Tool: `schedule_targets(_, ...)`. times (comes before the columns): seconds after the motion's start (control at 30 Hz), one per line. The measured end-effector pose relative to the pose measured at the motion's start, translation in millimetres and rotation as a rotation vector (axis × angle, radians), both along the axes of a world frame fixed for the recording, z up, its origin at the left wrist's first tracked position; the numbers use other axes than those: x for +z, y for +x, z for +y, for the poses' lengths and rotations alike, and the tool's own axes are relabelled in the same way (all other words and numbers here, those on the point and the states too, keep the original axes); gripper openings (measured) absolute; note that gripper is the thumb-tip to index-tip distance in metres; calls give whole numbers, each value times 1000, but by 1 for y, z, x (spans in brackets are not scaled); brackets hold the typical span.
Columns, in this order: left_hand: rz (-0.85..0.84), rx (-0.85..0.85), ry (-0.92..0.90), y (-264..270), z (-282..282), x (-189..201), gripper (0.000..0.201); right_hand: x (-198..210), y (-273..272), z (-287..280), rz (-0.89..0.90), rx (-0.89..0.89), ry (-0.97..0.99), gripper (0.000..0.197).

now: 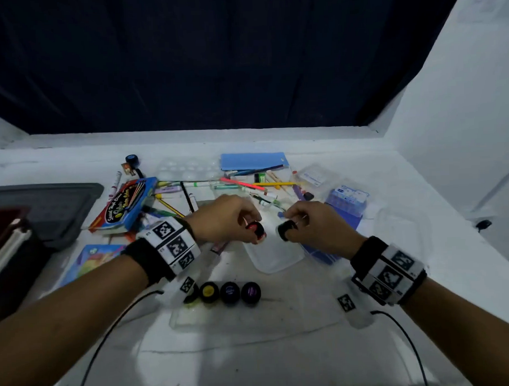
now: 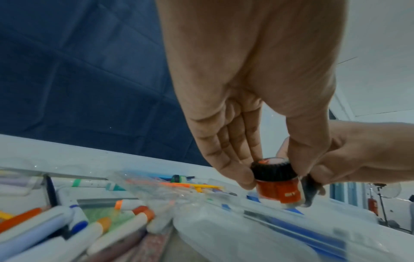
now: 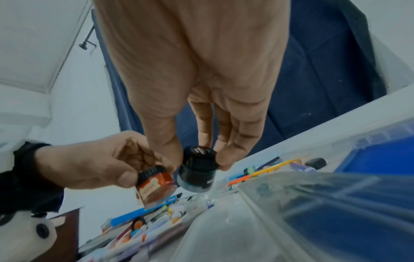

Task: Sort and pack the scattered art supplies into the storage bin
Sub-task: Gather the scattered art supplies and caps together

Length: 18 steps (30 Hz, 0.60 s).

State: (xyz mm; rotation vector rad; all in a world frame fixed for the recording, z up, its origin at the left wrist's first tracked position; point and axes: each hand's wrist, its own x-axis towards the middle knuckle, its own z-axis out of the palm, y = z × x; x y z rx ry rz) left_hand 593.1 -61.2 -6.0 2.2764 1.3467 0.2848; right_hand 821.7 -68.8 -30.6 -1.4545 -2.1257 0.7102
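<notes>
Bare tabletop point(image 1: 253, 366) is lying open along the near edge; paint pots point(image 1: 230, 292) and scattered markers point(image 1: 190, 195) are crowding the middle.

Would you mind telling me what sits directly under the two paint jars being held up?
A clear plastic container lies below the orange paint jar and the dark paint jar. It looks empty, though the hands cover its far end.

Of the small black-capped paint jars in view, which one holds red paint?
The red paint jar pinched in the left hand. The right hand holds a dark jar, and the jars standing in a row on the table show yellow and purple caps.
</notes>
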Motion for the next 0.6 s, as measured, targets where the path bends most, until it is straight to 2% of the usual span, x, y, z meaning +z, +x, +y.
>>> schedule_targets(0.17, 89, -85, -65, 18, -45, -13, 29, -18, 12, -36, -47, 76, 27, 26)
schedule_targets(0.27, 168, -110, -42, 30, -62, -21, 28, -26, 20, -52, -52, 78, 40, 25)
schedule_targets(0.4, 205, -113, 1, 43, -73, -25, 18, -32, 29, -69, -40, 58, 11, 26)
schedule_targets(0.6, 306, -104, -22, 56, -77, -33, 17, -36, 36, -88, -39, 42, -44, 25)
